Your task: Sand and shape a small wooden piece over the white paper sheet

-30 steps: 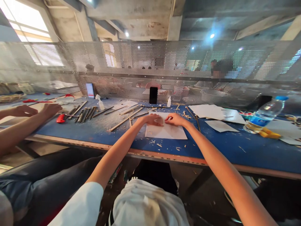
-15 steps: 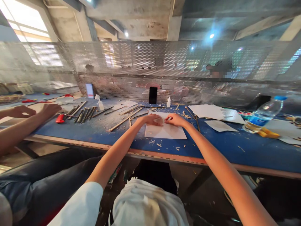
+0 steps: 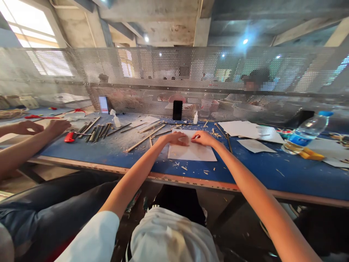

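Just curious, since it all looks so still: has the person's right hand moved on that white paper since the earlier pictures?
No, not that I can see: the right hand sits in the same place against the edges of the white paper sheet.

centre: paper sheet [image 3: 192, 154] on the workbench [image 3: 114, 154], under the left hand [image 3: 177, 138] and the right hand [image 3: 204, 138]
left: wooden sticks [image 3: 95, 134] on the workbench, beyond them a co-worker's hands [image 3: 56, 127]
right: loose paper sheets [image 3: 240, 129], then a plastic bottle [image 3: 308, 131] further along
behind: phone [image 3: 177, 110] standing before a perforated metal screen [image 3: 174, 69]
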A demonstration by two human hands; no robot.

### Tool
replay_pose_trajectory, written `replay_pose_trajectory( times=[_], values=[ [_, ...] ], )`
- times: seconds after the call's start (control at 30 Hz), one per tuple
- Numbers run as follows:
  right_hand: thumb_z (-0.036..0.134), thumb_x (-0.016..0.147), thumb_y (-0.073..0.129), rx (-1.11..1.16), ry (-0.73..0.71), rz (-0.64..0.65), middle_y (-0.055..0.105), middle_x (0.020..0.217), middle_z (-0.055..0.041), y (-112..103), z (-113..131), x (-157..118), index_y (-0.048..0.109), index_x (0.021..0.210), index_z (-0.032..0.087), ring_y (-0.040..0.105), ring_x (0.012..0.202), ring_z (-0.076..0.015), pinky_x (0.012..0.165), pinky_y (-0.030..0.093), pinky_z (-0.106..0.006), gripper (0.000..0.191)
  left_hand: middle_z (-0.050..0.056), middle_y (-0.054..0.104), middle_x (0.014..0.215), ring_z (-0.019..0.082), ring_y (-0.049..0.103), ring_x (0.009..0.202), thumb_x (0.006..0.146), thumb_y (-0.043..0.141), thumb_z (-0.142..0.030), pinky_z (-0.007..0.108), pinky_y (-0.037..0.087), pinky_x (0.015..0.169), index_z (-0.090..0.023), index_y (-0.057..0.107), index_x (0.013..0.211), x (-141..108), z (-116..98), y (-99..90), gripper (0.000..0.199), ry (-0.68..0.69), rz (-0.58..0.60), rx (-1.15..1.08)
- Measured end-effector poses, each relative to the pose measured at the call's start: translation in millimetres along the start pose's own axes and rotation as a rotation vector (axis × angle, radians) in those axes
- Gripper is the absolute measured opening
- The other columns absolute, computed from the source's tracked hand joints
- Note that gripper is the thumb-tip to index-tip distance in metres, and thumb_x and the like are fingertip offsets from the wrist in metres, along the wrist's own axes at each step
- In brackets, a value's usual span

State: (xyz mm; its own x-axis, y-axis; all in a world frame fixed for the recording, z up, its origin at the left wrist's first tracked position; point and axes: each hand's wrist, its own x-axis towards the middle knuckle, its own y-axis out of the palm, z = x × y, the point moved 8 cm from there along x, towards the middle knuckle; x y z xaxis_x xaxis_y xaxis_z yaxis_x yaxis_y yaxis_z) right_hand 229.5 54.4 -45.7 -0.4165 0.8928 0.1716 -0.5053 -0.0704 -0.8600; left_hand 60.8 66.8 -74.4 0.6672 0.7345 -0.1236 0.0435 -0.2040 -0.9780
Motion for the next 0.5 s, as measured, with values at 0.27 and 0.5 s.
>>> replay_pose_trajectory(
  times=[0.27,0.5],
  values=[
    [0.036,0.085,0.086,0.013,0.011,-0.063,0.085,0.097,-0.0073,-5.7,6.0,-3.8,0.087,0.088,0.022,0.074,0.082,-0.0212,0.073,0.053,-0.028,0.015,0.008,0.044,0.173,0.035,0.04,0.156,0.096,0.061,-0.077,0.046,0.035,0.127,-0.032,0.037,0.171,5.5,6.2,3.9,0.09,0.011,-0.011,0.008],
    [0.045,0.081,0.09,0.022,-0.016,-0.025,0.083,0.088,-0.0067,-3.1,9.6,-4.4,0.088,0.087,0.022,0.073,0.078,-0.0221,0.071,0.053,-0.029,0.024,0.006,0.046,0.171,0.036,0.041,0.155,0.095,0.061,-0.077,0.047,0.037,0.125,-0.035,0.037,0.17,7.4,6.9,4.6,0.089,0.034,-0.025,0.004]
  ],
)
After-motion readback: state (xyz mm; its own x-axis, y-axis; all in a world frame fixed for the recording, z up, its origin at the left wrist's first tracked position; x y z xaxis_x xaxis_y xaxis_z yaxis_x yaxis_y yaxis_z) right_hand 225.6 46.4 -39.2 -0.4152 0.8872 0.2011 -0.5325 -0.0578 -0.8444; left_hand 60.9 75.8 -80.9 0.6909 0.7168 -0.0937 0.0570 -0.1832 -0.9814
